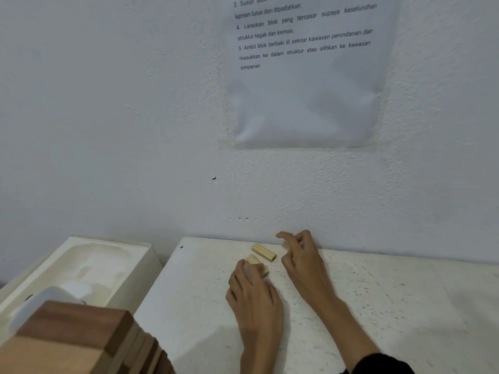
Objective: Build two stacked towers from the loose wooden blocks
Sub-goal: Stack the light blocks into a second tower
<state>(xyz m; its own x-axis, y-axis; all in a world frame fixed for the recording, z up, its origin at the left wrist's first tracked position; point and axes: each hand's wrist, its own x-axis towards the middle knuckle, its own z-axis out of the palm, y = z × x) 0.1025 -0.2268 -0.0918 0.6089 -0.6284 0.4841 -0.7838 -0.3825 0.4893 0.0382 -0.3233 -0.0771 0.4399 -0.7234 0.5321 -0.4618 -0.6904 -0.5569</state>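
near the far edge of the table (405,306), three pale blocks sit close together, probably gathered as the base of a tower. the left grip (253,290) curls its fingers over the nearest block (252,259), apparently to steady it. the right grip (299,255) pinches a second block (286,244) just beside the wall, apparently for placing. a third block (264,252) lies free between them. a stack of darker wood (81,338) stands by the near left corner.
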